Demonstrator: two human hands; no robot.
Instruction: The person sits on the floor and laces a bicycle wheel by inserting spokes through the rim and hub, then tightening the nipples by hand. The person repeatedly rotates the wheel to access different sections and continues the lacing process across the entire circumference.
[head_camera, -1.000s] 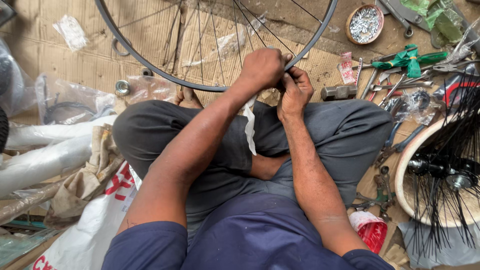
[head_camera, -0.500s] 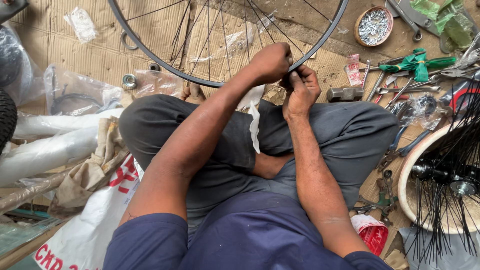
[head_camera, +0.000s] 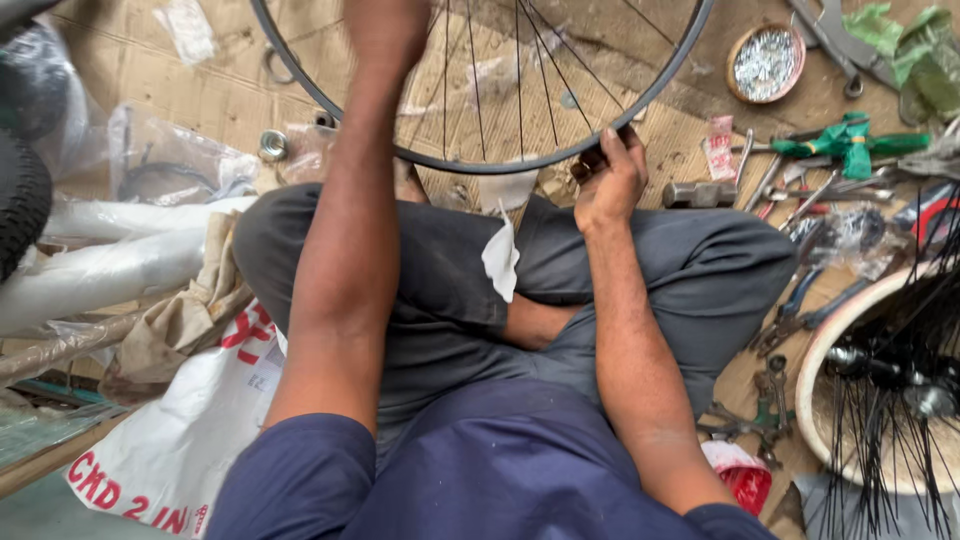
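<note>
Gripping the rim (head_camera: 520, 165) at its near edge, the right hand (head_camera: 612, 178) is closed on the metal, fingers curled over the top and thumb beneath, just ahead of the right knee. The left hand (head_camera: 385, 30) reaches further forward, across the plane of the wheel and in among the spokes (head_camera: 480, 80); its fingers run off the top of the view, so whether they are closed on anything cannot be told. The two hands are well apart, the left high and forward, the right low and near.

The rim lies directly ahead of the crossed legs, its near arc touching or just above the knees and the remainder extending away from the person beyond the frame. The spokes run from that arc away towards a hub out of view. The right hand is the nearer to the rim's edge; the left is the nearer to the centre.

Surroundings: corrugated cardboard (head_camera: 200, 90) under the wheel; a round tin (head_camera: 765, 63) of small bright parts to the far right; a scatter of hand tools (head_camera: 800, 180) beside the right knee; a second wheel (head_camera: 880, 380) with black spokes at right; a white bag (head_camera: 190, 430) and wrapped tubes (head_camera: 110, 265) at left.
</note>
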